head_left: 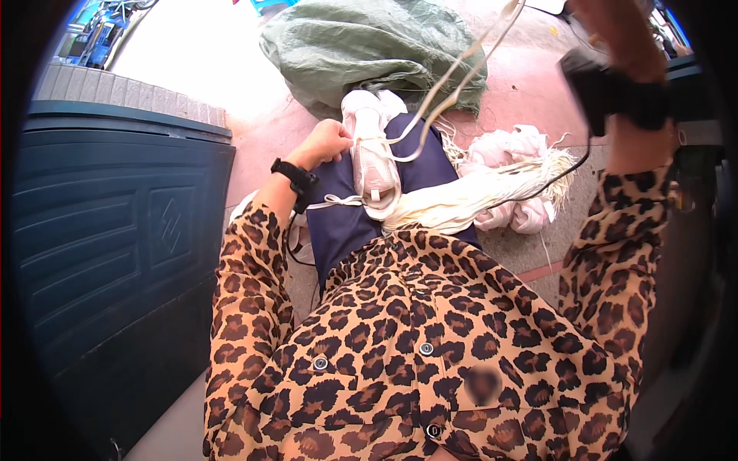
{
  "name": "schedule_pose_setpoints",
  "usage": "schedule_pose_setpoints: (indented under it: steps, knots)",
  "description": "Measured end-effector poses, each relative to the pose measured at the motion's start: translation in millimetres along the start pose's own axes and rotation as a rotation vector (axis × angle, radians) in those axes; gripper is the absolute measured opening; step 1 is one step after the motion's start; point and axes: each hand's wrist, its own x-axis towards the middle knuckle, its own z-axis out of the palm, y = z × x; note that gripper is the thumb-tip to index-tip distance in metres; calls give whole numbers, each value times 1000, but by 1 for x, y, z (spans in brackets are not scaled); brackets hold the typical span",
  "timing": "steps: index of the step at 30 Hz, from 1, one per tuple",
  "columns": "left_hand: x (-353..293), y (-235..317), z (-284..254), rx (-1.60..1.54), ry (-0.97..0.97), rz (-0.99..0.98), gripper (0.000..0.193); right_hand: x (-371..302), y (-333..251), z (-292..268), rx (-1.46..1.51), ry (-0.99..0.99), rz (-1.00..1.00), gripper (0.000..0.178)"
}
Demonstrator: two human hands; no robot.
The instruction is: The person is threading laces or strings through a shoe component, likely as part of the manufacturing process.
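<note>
The pale shoe [377, 173] is lying on the dark trousers [323, 188], its long axis pointing away from the patterned shirt [453, 330] and leaning slightly left at the far end. The left hand [321, 144] is the nearer one, sitting just left of the shoe; from its grip, the shoe is lying to the right. Its back is facing up, its fingertips sitting close together at the shoe's edge; whether they are clamping a lace cannot be told. The right hand [626, 38] is hovering well to the right of the shoe and beyond it, arm extending forward; the picture's edge is cutting it off, so its grip cannot be judged. The loose lace [452, 100] is running up and right from the shoe in two strands. A cream bundle of strands [453, 200] is lying just right of the shoe, and a green sack [361, 50] is sitting beyond it.
</note>
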Motion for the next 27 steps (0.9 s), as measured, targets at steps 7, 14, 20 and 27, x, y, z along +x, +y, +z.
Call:
schedule_pose_setpoints:
  steps: [7, 14, 20, 27]
  knots:
    - [-6, 8, 22, -202, 107, -73, 11, -12, 187, 139, -216, -339, 366, 25]
    - [-7, 5, 25, -350, 64, -71, 11, -52, 250, 193, -614, -307, 157, 20]
    - [-4, 1, 21, -350, -26, -39, 12, -62, 227, 198, -535, -309, 83, 14]
    - [-3, -1, 26, -319, 12, -20, 12, -51, 194, 189, -623, -342, 127, 11]
